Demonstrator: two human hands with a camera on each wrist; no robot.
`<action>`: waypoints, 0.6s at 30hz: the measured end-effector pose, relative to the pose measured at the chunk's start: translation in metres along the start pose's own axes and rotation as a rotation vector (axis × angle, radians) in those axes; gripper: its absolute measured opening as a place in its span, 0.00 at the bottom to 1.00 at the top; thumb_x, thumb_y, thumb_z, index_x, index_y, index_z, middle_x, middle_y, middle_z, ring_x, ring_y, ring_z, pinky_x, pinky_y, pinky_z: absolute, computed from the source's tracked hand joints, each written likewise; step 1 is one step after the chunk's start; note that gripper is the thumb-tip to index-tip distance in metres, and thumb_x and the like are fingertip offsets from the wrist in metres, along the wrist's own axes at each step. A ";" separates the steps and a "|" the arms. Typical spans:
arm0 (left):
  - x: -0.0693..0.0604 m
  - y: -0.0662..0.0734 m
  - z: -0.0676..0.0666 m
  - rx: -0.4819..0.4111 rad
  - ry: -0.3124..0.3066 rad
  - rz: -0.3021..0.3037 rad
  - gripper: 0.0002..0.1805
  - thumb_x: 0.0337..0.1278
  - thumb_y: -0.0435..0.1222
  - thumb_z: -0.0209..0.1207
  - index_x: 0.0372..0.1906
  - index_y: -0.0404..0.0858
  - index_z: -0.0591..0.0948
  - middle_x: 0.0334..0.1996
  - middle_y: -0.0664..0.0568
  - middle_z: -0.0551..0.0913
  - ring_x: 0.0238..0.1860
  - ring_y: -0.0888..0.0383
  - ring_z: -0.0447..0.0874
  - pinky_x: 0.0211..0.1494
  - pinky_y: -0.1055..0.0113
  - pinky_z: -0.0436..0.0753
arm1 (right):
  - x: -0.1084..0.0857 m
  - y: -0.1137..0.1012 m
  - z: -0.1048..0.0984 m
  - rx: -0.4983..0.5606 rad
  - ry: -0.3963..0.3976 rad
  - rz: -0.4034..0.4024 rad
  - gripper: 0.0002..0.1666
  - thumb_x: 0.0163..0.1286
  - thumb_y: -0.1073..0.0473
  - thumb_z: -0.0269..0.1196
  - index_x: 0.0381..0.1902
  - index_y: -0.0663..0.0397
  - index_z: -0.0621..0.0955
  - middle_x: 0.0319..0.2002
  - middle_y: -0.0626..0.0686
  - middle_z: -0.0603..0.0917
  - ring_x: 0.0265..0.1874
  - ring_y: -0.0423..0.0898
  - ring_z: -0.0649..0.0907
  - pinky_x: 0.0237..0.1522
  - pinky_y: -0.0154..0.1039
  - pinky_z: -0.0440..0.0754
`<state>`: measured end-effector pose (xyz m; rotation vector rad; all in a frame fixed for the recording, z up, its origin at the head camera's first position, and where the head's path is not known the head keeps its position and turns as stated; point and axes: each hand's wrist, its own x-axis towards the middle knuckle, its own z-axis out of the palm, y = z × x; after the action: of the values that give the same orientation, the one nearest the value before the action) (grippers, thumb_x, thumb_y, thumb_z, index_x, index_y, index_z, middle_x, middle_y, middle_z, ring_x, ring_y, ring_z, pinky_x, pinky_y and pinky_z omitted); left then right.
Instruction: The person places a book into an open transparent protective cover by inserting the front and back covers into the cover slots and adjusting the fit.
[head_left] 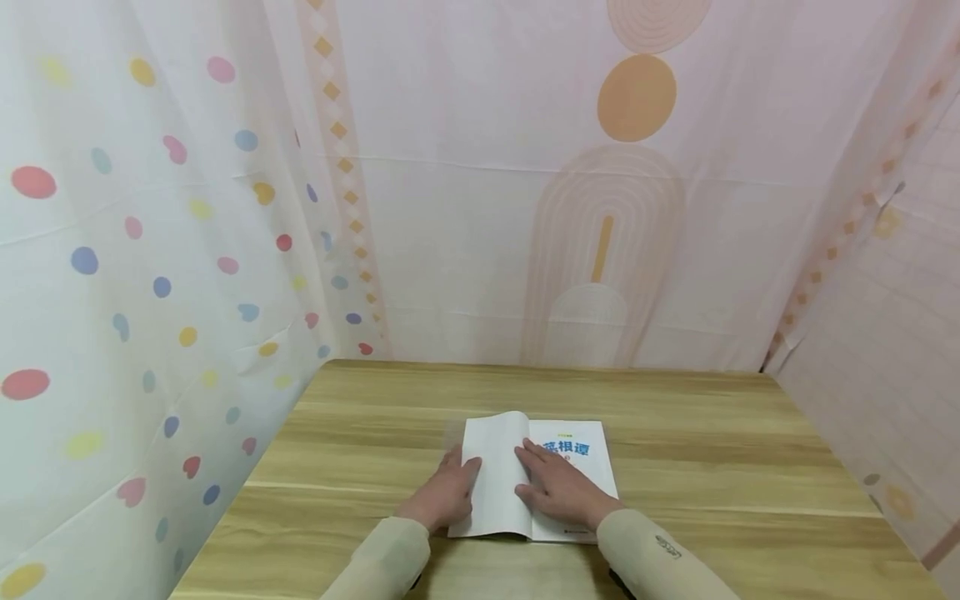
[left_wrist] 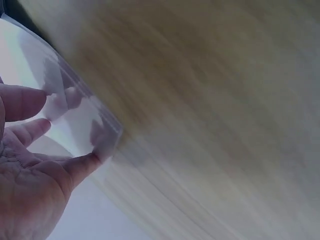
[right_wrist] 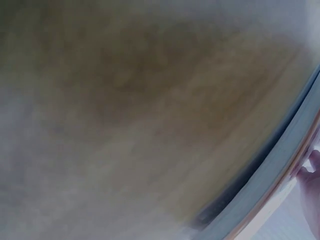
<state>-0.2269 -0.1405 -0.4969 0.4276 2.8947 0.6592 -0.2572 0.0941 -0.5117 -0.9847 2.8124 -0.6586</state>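
A book (head_left: 504, 492) lies spread near the front of the wood-grain table (head_left: 712, 475), between the person's two hands. Its left side shows a blank white leaf (head_left: 495, 450), raised in a soft curve beside the spine; the right side is a title page (head_left: 597, 471) with blue Chinese characters, partly covered. The left hand (head_left: 445, 490) has a light grip on the left edge, thumb on the leaf; the left wrist view shows its fingers parted and touching a glossy clear cover (left_wrist: 75, 135) near a corner. The right hand (head_left: 562, 485) rests flat on the title page, fingers extended toward the spine, its grip loose and closed round nothing. Both sleeves (head_left: 382, 554) are beige. A curtain with coloured dots and hearts (head_left: 161, 250) hangs on the left, an arch-patterned one (head_left: 457, 233) behind the table.
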 end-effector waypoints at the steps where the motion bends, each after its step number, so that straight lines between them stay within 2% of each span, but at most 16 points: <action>1: 0.000 0.000 0.000 0.001 0.004 0.007 0.29 0.61 0.25 0.56 0.68 0.29 0.69 0.71 0.22 0.55 0.72 0.30 0.54 0.70 0.40 0.61 | 0.000 0.000 0.000 -0.001 -0.001 -0.002 0.39 0.77 0.40 0.50 0.76 0.55 0.62 0.77 0.56 0.58 0.74 0.55 0.60 0.71 0.54 0.59; 7: -0.001 0.000 0.000 0.010 0.000 0.046 0.29 0.63 0.25 0.55 0.69 0.29 0.68 0.70 0.23 0.56 0.72 0.32 0.55 0.71 0.42 0.60 | 0.001 -0.002 0.000 -0.042 -0.007 0.003 0.40 0.76 0.37 0.50 0.76 0.55 0.63 0.76 0.56 0.59 0.74 0.55 0.61 0.71 0.55 0.60; 13: -0.001 0.001 0.000 0.005 -0.015 0.037 0.30 0.61 0.25 0.55 0.70 0.29 0.68 0.71 0.25 0.56 0.73 0.34 0.53 0.72 0.42 0.58 | 0.002 -0.006 0.000 -0.082 0.012 0.016 0.40 0.75 0.37 0.52 0.75 0.55 0.65 0.76 0.57 0.60 0.73 0.58 0.61 0.71 0.58 0.58; 18: 0.000 -0.001 0.002 0.046 -0.023 0.031 0.31 0.60 0.24 0.55 0.70 0.30 0.69 0.72 0.27 0.58 0.74 0.34 0.53 0.73 0.43 0.57 | 0.002 -0.007 0.003 -0.088 -0.001 0.041 0.39 0.75 0.38 0.53 0.75 0.52 0.64 0.76 0.57 0.59 0.74 0.57 0.61 0.71 0.58 0.57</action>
<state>-0.2262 -0.1403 -0.4989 0.4832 2.8919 0.5899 -0.2541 0.0864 -0.5111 -0.9378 2.8742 -0.5343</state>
